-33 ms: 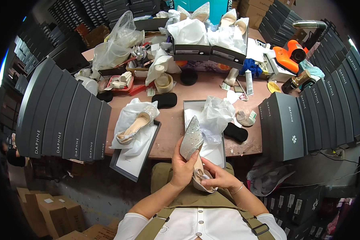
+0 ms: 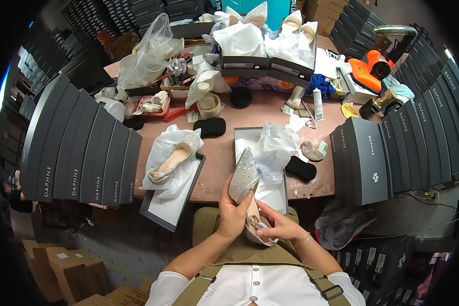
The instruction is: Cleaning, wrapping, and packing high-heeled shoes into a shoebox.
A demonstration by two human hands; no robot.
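Head view — the left hand [image 2: 233, 211] grips a glittery pointed shoe [image 2: 244, 176], toe toward 12 o'clock, above the open shoebox [image 2: 242, 136] on the counter [image 2: 220, 148]. The right hand [image 2: 277, 228] pinches its heel at 5 o'clock. Nothing has shifted from the earlier frame — same hold.

shoe [image 2: 172, 159] in lid [image 2: 169, 206] at tabletop [image 2: 220, 150] front-left edge; open box [image 2: 260, 168] right of it; box stacks [image 2: 79, 148] flank both ends.

Single head-worn fisheye, looking steeply down. Near: lap and forearms at lower edge. Far: cluttered table [image 2: 224, 148], edges bending at rim.
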